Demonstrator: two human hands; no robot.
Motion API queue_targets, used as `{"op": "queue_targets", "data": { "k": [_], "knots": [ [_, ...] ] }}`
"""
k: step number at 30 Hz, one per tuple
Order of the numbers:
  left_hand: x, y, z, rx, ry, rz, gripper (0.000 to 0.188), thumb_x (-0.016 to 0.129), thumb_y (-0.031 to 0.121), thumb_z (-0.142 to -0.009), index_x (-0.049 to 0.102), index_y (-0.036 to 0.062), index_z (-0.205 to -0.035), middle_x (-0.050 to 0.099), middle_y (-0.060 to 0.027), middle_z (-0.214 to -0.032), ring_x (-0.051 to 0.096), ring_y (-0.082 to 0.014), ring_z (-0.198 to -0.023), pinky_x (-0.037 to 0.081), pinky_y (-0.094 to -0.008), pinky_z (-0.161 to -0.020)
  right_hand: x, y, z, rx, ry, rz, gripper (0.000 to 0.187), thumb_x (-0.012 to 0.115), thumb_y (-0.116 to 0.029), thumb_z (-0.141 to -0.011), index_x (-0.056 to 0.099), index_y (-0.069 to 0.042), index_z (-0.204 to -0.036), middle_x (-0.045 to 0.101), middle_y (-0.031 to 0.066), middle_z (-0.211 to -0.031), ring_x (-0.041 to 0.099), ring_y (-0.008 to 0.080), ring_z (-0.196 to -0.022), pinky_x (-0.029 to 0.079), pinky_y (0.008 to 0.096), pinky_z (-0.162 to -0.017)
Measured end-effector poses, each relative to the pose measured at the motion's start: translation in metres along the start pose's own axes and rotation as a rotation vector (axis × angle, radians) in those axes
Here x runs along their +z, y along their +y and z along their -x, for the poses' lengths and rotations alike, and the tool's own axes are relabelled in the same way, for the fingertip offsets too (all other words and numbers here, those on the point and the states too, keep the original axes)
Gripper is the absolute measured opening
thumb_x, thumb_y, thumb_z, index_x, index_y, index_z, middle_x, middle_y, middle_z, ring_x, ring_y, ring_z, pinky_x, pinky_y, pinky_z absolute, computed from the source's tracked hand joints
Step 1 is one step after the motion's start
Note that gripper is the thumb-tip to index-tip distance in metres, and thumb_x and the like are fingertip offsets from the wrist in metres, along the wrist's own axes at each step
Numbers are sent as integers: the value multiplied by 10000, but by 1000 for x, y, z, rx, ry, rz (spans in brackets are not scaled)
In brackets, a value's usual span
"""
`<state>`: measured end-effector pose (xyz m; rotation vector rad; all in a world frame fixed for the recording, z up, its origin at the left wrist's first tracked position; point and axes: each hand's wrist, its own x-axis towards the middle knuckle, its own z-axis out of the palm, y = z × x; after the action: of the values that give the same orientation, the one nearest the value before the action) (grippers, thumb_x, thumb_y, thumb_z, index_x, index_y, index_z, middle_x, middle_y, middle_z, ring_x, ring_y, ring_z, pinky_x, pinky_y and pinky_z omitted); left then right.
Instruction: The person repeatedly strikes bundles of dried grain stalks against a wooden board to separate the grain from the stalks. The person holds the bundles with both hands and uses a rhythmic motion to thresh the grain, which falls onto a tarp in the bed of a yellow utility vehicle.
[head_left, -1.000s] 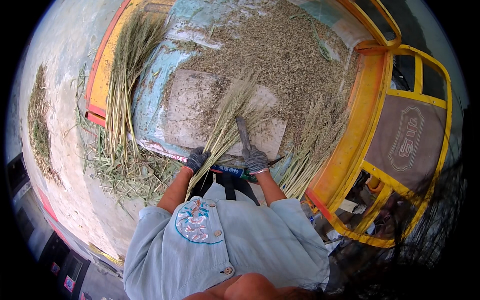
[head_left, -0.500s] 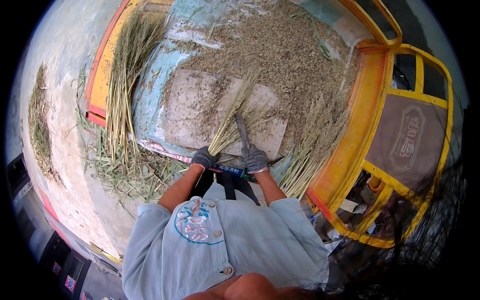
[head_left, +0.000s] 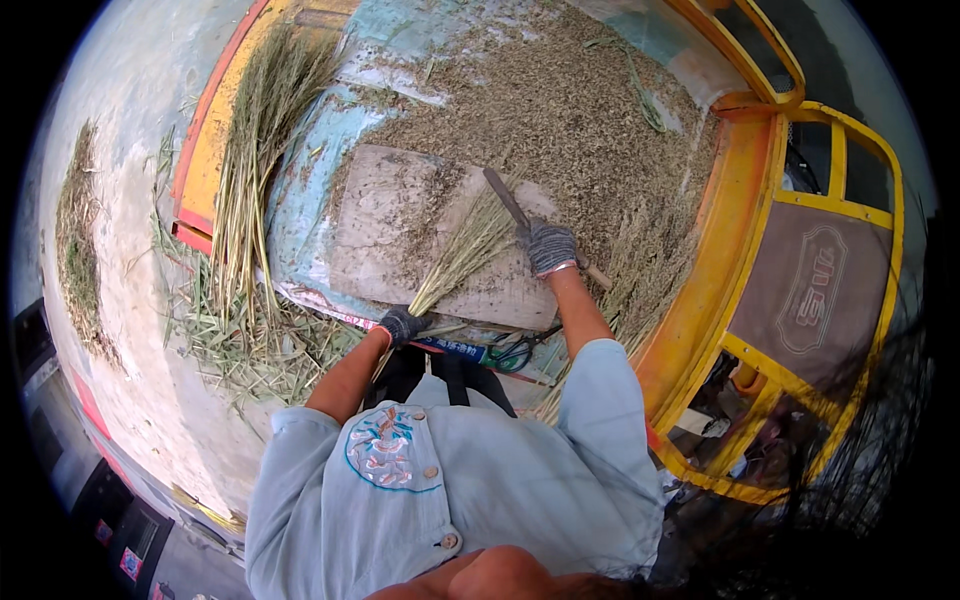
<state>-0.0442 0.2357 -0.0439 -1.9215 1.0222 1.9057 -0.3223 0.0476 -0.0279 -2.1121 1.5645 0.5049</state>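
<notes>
My left hand point(head_left: 404, 325), in a grey knit glove, is closed round the cut ends of a small bundle of seed-headed stalks point(head_left: 450, 260). The bundle slants up and right across a flat board point(head_left: 375, 240) strewn with loose seed. Gripped in my gloved right hand point(head_left: 549, 247) is a long, narrow tool. One flat dark end point(head_left: 503, 192) reaches over the tips of the bundle, and a brown end sticks out behind the hand; its exact kind is unclear. Whether the tool touches the stalks, I cannot tell.
Loose seed and chaff point(head_left: 590, 120) cover the sheet beyond the board. A large stalk bundle point(head_left: 250, 170) lies left on the yellow side panel, with leafy scraps point(head_left: 270, 345) below it. Yellow metal framing point(head_left: 735, 220) borders the right. Green-handled scissors point(head_left: 512, 352) lie near my waist.
My right hand has moved up and right with the tool, from beside my left hand to the board's right edge. My left hand, still gripping the bundle, has shifted slightly left and down.
</notes>
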Motion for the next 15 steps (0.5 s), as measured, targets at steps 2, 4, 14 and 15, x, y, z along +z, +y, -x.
{"op": "queue_targets", "data": {
  "k": [2,4,14,15],
  "knots": [
    [5,-8,-7,95,71,-39,592,601,613,-720,645,46,-885,552,-107,-555,520,-222,-421,444,-349,-429,-6,-8,5,148,106,-113,445,422,-451,-883,594,-48,-961,643,185,-797,630,331,-744,478,464,-664],
    [-4,8,0,-42,-20,-11,598,608,615,-713,648,46,-896,564,-111,-567,524,-220,-427,450,-353,-441,6,-30,33,-65,21,13,442,440,-455,-870,601,-48,-938,640,178,-768,627,328,-716,472,472,-659],
    [15,-21,-31,32,103,-80,667,607,602,-687,642,4,-979,631,-254,-878,618,-350,-856,471,-406,-749,2,-16,25,7,-53,-56,394,424,-413,-886,601,-63,-909,641,169,-711,634,330,-679,483,459,-643],
    [15,-24,-34,33,102,-85,663,608,599,-687,641,6,-982,631,-252,-882,620,-346,-855,473,-405,-751,-7,-31,35,15,-53,-43,378,424,-390,-888,604,-57,-891,641,171,-708,633,332,-679,480,461,-646]
  ]
}}
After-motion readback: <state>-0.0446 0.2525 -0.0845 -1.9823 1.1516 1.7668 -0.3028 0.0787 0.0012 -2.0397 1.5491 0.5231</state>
